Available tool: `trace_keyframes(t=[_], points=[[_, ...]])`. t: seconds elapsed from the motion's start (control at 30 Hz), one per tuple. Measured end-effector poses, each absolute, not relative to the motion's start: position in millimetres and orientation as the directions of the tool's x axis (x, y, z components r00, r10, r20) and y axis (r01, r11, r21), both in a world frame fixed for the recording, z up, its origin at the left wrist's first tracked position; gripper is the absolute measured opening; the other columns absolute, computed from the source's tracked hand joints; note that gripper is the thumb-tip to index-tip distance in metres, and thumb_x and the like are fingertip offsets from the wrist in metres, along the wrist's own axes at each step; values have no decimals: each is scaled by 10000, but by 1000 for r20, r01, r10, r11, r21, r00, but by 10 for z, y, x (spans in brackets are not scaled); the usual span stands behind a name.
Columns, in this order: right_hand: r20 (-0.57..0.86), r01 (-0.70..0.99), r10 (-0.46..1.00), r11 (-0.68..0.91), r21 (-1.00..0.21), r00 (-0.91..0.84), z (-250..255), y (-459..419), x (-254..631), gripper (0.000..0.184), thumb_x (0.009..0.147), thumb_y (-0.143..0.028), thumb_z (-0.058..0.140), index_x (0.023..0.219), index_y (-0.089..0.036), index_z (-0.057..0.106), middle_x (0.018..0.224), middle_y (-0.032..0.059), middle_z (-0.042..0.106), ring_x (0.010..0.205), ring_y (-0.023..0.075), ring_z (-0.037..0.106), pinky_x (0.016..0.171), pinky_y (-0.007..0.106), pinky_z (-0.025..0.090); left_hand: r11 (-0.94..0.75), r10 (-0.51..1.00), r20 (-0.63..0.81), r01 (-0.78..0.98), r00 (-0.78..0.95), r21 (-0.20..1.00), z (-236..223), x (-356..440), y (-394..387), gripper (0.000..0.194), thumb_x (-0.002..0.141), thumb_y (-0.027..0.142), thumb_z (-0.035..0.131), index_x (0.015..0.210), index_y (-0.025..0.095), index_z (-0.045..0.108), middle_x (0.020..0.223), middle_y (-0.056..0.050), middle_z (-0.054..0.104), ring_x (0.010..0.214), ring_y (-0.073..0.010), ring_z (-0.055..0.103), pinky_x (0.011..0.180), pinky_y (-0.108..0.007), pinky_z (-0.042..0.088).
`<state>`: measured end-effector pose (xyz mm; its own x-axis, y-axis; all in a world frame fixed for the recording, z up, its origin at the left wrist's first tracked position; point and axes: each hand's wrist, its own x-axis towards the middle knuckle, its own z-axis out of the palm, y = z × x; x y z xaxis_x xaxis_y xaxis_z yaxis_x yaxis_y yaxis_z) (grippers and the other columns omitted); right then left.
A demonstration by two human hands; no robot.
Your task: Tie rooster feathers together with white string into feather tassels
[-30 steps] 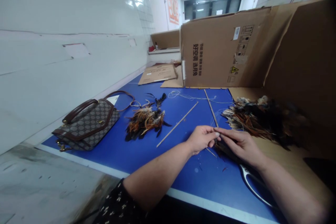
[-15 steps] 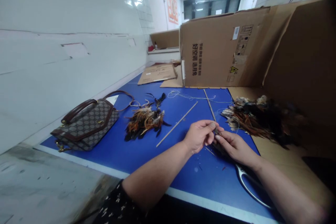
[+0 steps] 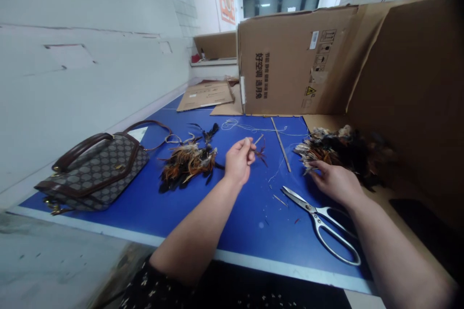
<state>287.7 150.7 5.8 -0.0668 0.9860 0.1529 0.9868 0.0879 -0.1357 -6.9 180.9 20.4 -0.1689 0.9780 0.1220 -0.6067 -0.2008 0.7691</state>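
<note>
Pinching brown feathers (image 3: 261, 155), left hand (image 3: 239, 160); right hand (image 3: 337, 183) at feather pile (image 3: 346, 152), cannot tell grip; scissors (image 3: 310, 208) near

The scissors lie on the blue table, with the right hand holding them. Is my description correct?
Not entirely: the right hand is not holding the scissors. The head view shows it at the edge of the larger feather pile. The scissors do lie on the blue table.
</note>
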Motion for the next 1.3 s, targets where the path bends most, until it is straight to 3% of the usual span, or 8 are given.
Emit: trace_keyframes(t=[0.1, 0.2, 0.4, 0.53, 0.63, 0.73, 1.07, 1.3], points=[[86, 1000, 996, -6, -3, 6, 38, 1572, 2957, 384, 973, -465, 486, 1214, -324, 751, 986, 112, 791, 852, 321, 735, 611, 338, 428, -171, 985, 117, -578, -131, 798, 133, 26, 1766, 414, 782, 431, 852, 1000, 117, 693, 763, -17, 638, 491, -44, 463, 439, -190, 262], [45, 1000, 999, -13, 5, 12, -7, 1606, 2972, 389, 981, -442, 476, 1229, -315, 747, 1042, 123, 790, 892, 319, 741, 639, 339, 443, -152, 988, 125, -559, -86, 815, 90, 89, 1728, 426, 790, 452, 840, 1011, 118, 695, 776, -23, 644, 494, -49, 476, 443, -196, 264], [46, 998, 997, 58, 13, -58, -46, 1610, 2901, 337, 981, -388, 451, 998, -232, 750, 870, 131, 768, 738, 283, 713, 590, 321, 401, -104, 993, 120, -511, -2, 853, 34, 165, 1672, 432, 811, 477, 814, 1026, 118, 709, 785, -27, 642, 506, -56, 494, 454, -208, 277], [170, 972, 984, 82, -222, -45, -80, 1613, 2880, 268, 941, -431, 533, 960, -235, 715, 757, 71, 745, 668, 236, 682, 557, 293, 383, -46, 993, 90, -464, 73, 885, -15, 235, 1613, 447, 817, 479, 803, 1052, 105, 731, 791, -32, 636, 532, -61, 501, 473, -219, 299], [305, 842, 952, 160, -515, 6, -111, 1613, 2862, 237, 914, -417, 577, 965, -220, 699, 707, 34, 731, 595, 186, 641, 570, 275, 424, -2, 989, 64, -420, 134, 908, -69, 328, 1568, 475, 806, 480, 807, 1070, 92, 741, 793, -40, 640, 548, -65, 502, 492, -231, 322], [349, 701, 936, 224, -677, 38, -138, 1604, 2819, 254, 915, -427, 585, 951, -201, 697, 681, 27, 714, 538, 157, 584, 541, 262, 421, 38, 984, 39, -419, 173, 907, -131, 478, 1555, 496, 788, 478, 817, 1072, 79, 742, 802, -47, 642, 564, -76, 518, 507, -241, 346], [368, 643, 929, 264, -719, 31, -158, 1565, 2735, 326, 939, -479, 579, 971, -178, 700, 660, 23, 678, 501, 135, 489, 501, 257, 374, 129, 971, -22, -443, 239, 887, -314, 844, 1614, 491, 724, 463, 853, 997, 71, 736, 717, -25, 607, 543, -75, 493, 502, -235, 320], [370, 597, 929, 305, -742, -14, -115, 1515, 2669, 329, 951, -489, 582, 963, -181, 699, 696, 33, 689, 554, 149, 525, 539, 258, 389, 101, 975, -10, -404, 221, 909, -341, 894, 1585, 534, 719, 496, 852, 1033, 83, 724, 714, -11, 611, 536, -75, 494, 505, -233, 340]])
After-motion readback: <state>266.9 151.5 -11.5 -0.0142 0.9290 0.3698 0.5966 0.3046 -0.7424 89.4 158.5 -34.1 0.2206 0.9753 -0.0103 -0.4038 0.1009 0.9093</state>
